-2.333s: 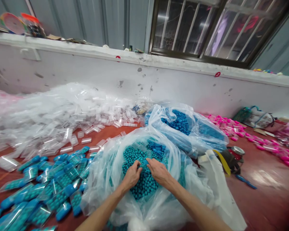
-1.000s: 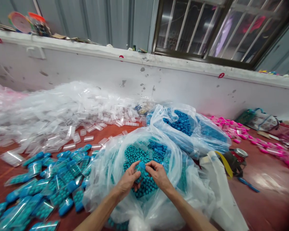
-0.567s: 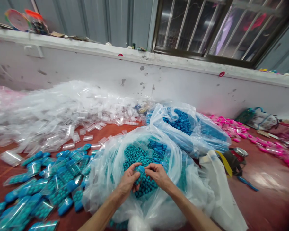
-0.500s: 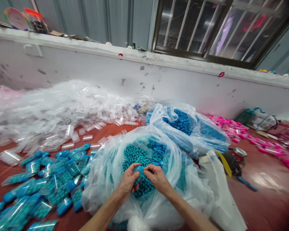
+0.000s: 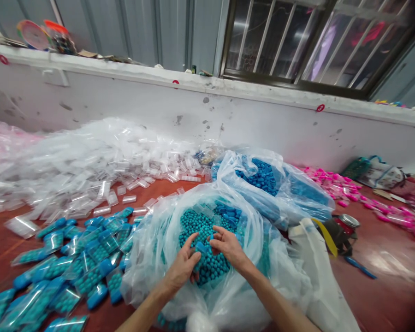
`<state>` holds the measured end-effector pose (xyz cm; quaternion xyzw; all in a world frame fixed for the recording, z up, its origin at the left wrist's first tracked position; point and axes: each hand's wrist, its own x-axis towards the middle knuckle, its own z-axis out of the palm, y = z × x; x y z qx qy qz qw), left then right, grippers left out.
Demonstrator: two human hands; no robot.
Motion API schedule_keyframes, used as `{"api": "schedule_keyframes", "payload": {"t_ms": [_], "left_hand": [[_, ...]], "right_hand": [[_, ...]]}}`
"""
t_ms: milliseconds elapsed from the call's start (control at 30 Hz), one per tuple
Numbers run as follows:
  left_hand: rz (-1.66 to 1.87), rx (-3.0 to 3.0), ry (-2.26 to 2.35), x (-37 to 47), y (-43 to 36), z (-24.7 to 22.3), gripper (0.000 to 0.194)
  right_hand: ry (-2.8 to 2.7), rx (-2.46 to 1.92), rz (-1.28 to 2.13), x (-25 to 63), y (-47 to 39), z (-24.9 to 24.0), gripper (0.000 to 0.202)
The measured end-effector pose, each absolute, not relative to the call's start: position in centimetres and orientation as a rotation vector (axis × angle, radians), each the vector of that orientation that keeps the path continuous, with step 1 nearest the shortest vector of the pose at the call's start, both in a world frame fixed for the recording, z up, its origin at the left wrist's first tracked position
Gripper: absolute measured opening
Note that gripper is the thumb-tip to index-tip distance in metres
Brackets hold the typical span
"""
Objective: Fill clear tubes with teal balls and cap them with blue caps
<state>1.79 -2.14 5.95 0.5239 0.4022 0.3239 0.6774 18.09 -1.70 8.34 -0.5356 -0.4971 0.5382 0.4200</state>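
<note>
My left hand [image 5: 184, 263] is closed on a small clear container of teal beads with a blue cap [image 5: 201, 248], its cap end showing past the thumb. Close by on the right is my right hand [image 5: 229, 250], apart from the container, with bent fingers parted; a small patch of blue shows between them. Both hands are over an open clear plastic bag [image 5: 141, 263] full of teal beads [image 5: 212, 267]. Several blue caps [image 5: 230, 214] and a few clear pieces lie on the beads at the bag's far side.
Filled blue-capped containers [image 5: 90, 258] lie heaped at left. Behind them spreads a large pile of clear empty cases [image 5: 107, 170]. A second bag [image 5: 290, 203] holds blue parts. Pink pieces [image 5: 332, 184], a lidded jar [image 5: 349, 221] and a white sack [image 5: 318, 263] are at right.
My right hand has drawn away from the blue-capped container and its fingers have parted. My left hand still holds the container. The view has shifted slightly.
</note>
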Motion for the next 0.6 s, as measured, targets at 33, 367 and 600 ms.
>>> {"api": "schedule_keyframes", "payload": {"t_ms": [33,367,600], "left_hand": [[0.754,1.189,0.934,2.0,-2.2,6.1,0.072],[0.994,1.072,0.838,3.2,-2.2,6.8,0.044],[1.006,1.082,0.955,3.8,-2.6,7.2,0.029]], "right_hand": [[-1.370,-1.358,1.291,17.8,-2.0,8.4,0.041],[-2.018,-1.541,0.872,15.4,-4.8,10.0,0.082],[-1.917,-1.526,0.528,14.1,-5.4,9.2,0.058]]}}
